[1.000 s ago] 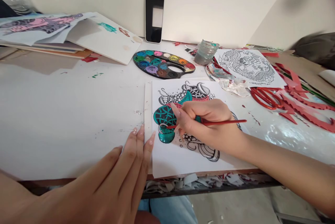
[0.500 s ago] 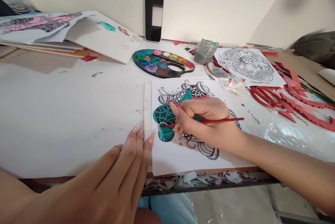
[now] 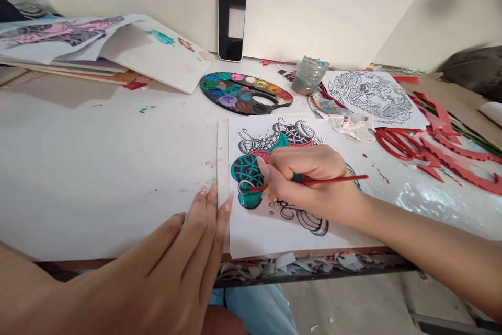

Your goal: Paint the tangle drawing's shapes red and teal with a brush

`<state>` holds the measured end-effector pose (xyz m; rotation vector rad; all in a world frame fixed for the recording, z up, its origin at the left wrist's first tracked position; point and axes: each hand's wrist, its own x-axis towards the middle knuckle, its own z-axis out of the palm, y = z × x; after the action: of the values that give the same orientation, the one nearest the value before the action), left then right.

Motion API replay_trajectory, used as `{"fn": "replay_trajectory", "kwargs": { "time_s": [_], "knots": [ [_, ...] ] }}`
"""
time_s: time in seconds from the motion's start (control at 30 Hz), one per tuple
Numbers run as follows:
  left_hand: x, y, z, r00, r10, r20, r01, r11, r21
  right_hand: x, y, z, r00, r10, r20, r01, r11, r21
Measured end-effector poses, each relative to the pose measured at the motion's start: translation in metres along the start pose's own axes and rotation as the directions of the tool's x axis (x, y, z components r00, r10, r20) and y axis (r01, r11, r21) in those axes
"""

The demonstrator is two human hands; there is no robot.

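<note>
Pinched in my right hand (image 3: 309, 173) is a thin red paintbrush (image 3: 337, 180), its tip on a teal shape in the patterned drawing (image 3: 250, 168). Parts of the drawing are teal and pink; others are black line work on white. My right hand covers its middle. Laid flat with fingers stretched out, my left hand (image 3: 184, 251) rests at the left edge of the sheet, fingertips touching the pale strip (image 3: 223, 168) beside it. Above the sheet lies a black paint palette (image 3: 251, 95) with several coloured wells.
A clear cup of murky water (image 3: 309, 76) stands behind the sheet, near a stained crumpled cloth (image 3: 355, 125). On the right are a dragon line drawing (image 3: 371, 97), red-handled scissors (image 3: 400, 144) and red paper scraps (image 3: 466, 160). A phone (image 3: 231, 21) leans on the wall. Papers and boards (image 3: 157, 53) are stacked left.
The view has shifted very slightly. The brush tip stays on the same teal shape, with hardly any visible movement of my right hand. My left hand keeps its place.
</note>
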<state>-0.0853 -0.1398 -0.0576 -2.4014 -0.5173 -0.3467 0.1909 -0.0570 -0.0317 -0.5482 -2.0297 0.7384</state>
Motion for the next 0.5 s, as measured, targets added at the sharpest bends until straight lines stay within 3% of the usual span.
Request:
{"fn": "replay_trajectory", "kwargs": {
  "time_s": [0.5],
  "knots": [
    [0.0025,-0.0026,-0.0029,0.999,0.023,0.023,-0.024,1.000,0.012,-0.0002,-0.0018,-0.0001,1.000,0.015,-0.002,-0.015,1.000,0.019]
  ]
}}
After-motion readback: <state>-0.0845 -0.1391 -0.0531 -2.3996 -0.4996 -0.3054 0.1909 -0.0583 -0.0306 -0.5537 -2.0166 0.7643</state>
